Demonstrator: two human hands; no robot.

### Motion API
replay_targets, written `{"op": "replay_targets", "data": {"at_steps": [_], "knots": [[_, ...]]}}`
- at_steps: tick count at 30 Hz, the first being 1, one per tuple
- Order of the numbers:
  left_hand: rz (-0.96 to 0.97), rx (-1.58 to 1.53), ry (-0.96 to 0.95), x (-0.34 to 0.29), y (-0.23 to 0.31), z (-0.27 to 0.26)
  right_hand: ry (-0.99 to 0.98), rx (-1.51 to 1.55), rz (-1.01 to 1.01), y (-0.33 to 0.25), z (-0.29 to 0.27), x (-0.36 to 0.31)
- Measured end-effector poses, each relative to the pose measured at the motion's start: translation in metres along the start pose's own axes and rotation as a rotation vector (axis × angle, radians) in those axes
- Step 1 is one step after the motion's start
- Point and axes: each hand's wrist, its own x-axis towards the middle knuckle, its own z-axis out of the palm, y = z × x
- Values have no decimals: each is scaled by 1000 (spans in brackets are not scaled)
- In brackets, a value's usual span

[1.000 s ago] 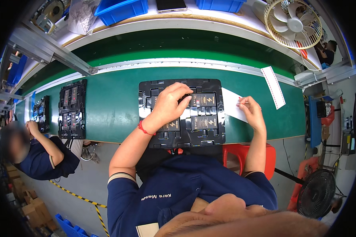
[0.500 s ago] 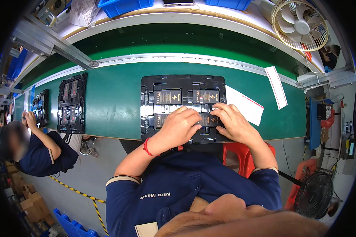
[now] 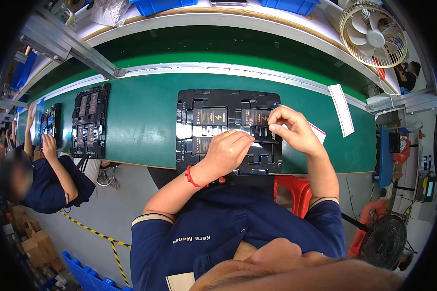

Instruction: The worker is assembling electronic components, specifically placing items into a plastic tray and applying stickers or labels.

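A black plastic tray (image 3: 218, 96) lies on the green table in front of me, with flat black batteries in its pockets. One battery (image 3: 211, 117) sits at the upper left, another (image 3: 252, 117) at the upper right, and a third (image 3: 200, 145) at the lower left, partly behind my left hand. My left hand (image 3: 226, 153) is closed on a dark, thin battery (image 3: 265, 141), tilted nearly edge-on above the lower right pocket. Just above it, my right hand (image 3: 292, 128) has thumb and forefinger pinched together; anything between them is too small to make out.
White sheets with red-marked edges, one (image 3: 342, 110) farther right and one (image 3: 317, 132) behind my right hand, lie on the table (image 3: 141, 116). Two more loaded trays, the nearer one (image 3: 91, 121), stand left, by a co-worker (image 3: 53, 179). A fan (image 3: 374, 36) stands at the back right.
The lower right battery has been lifted and tilted out of its pocket. My right hand has moved up and right, fingers now pinched. The co-worker's hands have moved apart.
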Motion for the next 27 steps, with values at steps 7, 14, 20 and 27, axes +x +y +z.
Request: {"op": "replay_targets", "data": {"at_steps": [7, 14, 20, 27], "knots": [[-45, -19, 21, -2, 0, 3, -171, 270, 276, -1, 6, 25], [-60, -25, 35, -3, 0, 3, -305, 326, 273, -6, 7, 27], [-68, -20, 30, -3, 0, 4, -383, 271, 265, 0, 9, 29], [-64, -19, 49, -3, 0, 5, -372, 233, 283, -1, 12, 30]]}}
